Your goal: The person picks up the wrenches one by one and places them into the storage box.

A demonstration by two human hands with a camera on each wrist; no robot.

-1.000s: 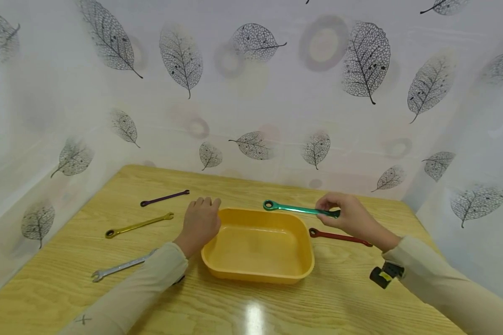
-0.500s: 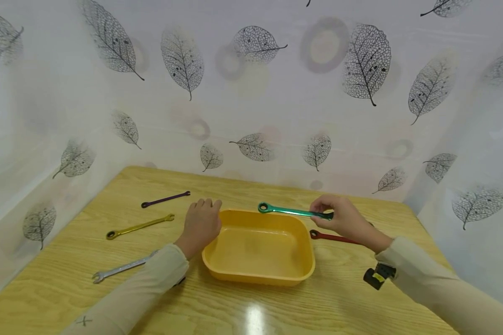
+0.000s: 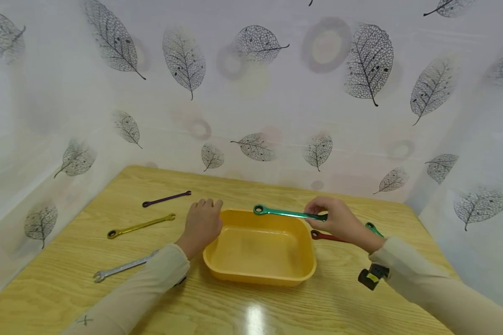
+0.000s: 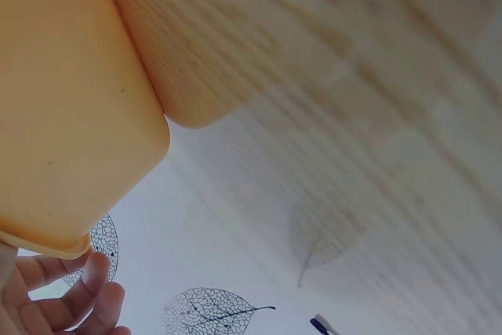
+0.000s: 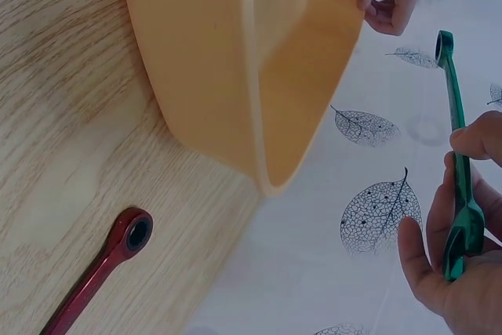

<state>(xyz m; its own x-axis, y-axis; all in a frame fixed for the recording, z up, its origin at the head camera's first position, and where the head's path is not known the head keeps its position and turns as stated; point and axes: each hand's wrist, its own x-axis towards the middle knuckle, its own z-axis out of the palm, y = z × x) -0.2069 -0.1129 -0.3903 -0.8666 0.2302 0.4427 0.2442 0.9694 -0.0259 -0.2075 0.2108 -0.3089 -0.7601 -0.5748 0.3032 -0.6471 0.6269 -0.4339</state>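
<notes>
Left hand point(image 3: 202, 225): I grip the yellow basin's rim point(image 3: 257, 278), likely for steadiness.
Right hand point(image 3: 334, 219): I pinch the green wrench point(image 3: 284, 213) near one end; height unclear.

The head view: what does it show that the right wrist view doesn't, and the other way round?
Of the two, only the head view shows the purple wrench, gold wrench, silver wrench and a partly hidden green wrench. Only the right wrist view shows the outer wall of the yellow tray that faces the red wrench. Both show that red wrench, the left hand at the tray's rim, the right hand holding another green wrench, and the leaf-print backdrop.
</notes>
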